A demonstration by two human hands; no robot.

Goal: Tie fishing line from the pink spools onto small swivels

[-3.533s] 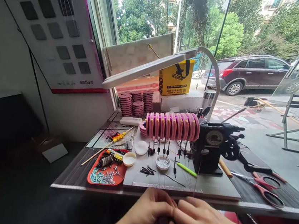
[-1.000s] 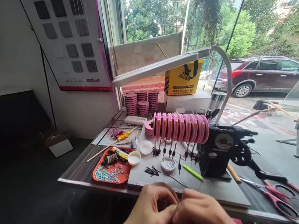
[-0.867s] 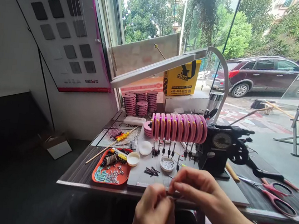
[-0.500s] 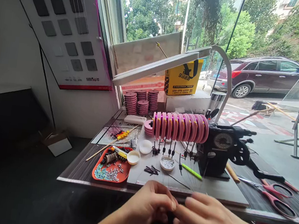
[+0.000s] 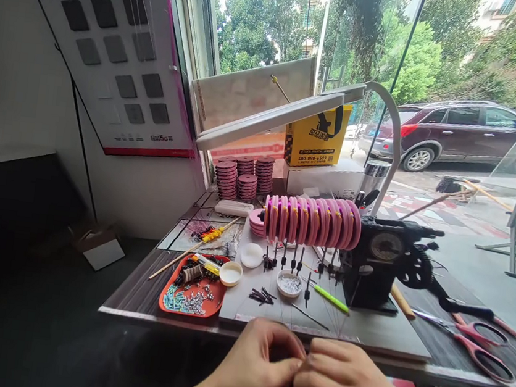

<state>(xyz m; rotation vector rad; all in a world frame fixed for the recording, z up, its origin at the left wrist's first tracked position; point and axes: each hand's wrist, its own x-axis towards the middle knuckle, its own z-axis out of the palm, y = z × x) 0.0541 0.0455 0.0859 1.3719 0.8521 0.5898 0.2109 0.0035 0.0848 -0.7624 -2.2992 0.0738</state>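
In front of the table edge, my left hand [image 5: 262,358] is closed in a pinch, thumb against fingers. My right hand [image 5: 342,377] meets it with curled fingers, the fingertips touching. What they pinch is too small or hidden to make out. Beyond them, a row of pink foam spools [image 5: 313,221] sits on the shaft of a black hand-cranked winder [image 5: 375,263]. Thin lines carrying small black pieces [image 5: 307,292] hang from the spools, some running toward my hands. Below the spools stand a small white dish [image 5: 289,283] of tiny clear pieces and some short dark tubes [image 5: 262,295].
To the left, a red tray [image 5: 166,298] holds small metal and turquoise pieces. A green pen-like tool [image 5: 330,298] lies near the winder, scissors [image 5: 478,346] at the right. Stacked pink spools [image 5: 244,176] stand behind, under a white lamp [image 5: 276,118].
My right hand has moved slightly left and its fingers have curled tighter. My left hand has shifted a little right and down. One hanging black piece has swung slightly left.
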